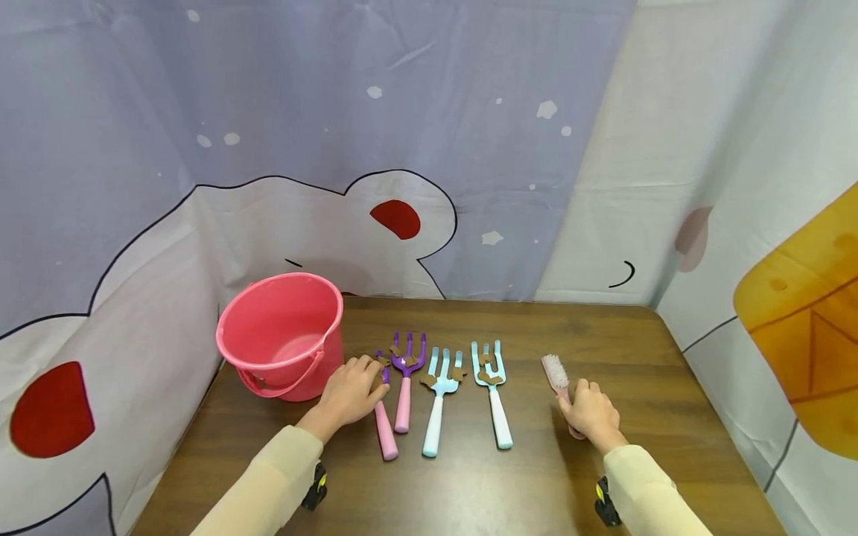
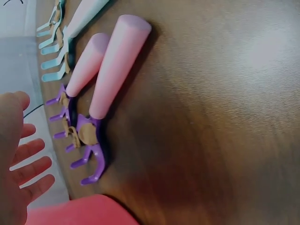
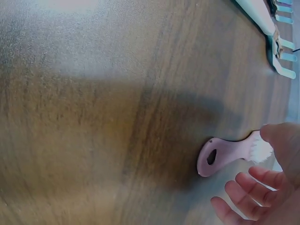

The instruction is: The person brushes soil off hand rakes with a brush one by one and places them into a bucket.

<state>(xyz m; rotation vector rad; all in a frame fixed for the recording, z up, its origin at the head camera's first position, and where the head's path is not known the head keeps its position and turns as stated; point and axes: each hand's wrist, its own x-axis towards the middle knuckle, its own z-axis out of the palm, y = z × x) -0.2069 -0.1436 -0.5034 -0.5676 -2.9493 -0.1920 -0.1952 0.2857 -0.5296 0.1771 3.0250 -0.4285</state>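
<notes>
Left hand [image 1: 348, 391]: fingers apart, holding nothing, above the leftmost purple fork [image 1: 385, 434]; coming down roughly could knock it into its neighbour [image 1: 403, 408]
Right hand [image 1: 591, 411]: fingers apart over the brush [image 1: 555, 371], which lies flat on the table [image 1: 469, 491]; a hasty pinch might send it skidding
Brown bits [image 1: 428, 380]: on the forks; if loose, a jolt might scatter them
Bucket [image 1: 333, 353]: just beside the left hand, so a sideways swing could bump it

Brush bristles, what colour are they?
White. The bristles of the pink brush show best in the head view.
</notes>
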